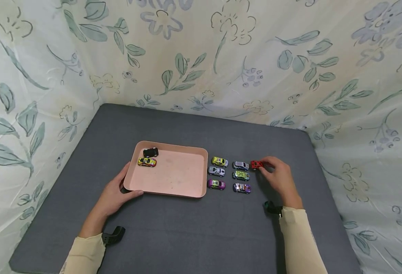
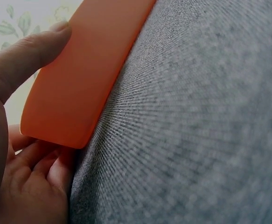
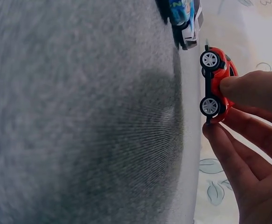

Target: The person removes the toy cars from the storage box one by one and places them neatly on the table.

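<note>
A: Nine toy cars in view. Right hand (image 1: pixel 278 177) pinches the red car (image 1: pixel 256 164); its fingers (image 3: pixel 247 88) press on the roof and side, and the wheels face the grey surface (image 1: pixel 201 228). Whether the wheels touch it, I cannot tell.

B: Handling estimate?

A: Judged small, rigid and light, with a smooth, possibly slippery shell and free-rolling wheels. Best taken across the body between thumb and fingers, not by the wheels. The car sits at the fingertips, on the side away from the wrist.

B: Neighbours?

A: Six cars in a two-by-three block just beyond those fingertips; the silver car (image 1: pixel 240 165) is nearest, just beside the red one. The blue-and-white car (image 1: pixel 242 188) lies near the palm side.

B: Left hand?

A: Left hand (image 1: pixel 115 194) grips the pink tray (image 1: pixel 173 179) at its near corner, thumb on the rim, fingers curled beneath. A black car (image 1: pixel 150 152) and a yellow car (image 1: pixel 147 162) lie in the tray's far corner, beyond the thumb.
</note>
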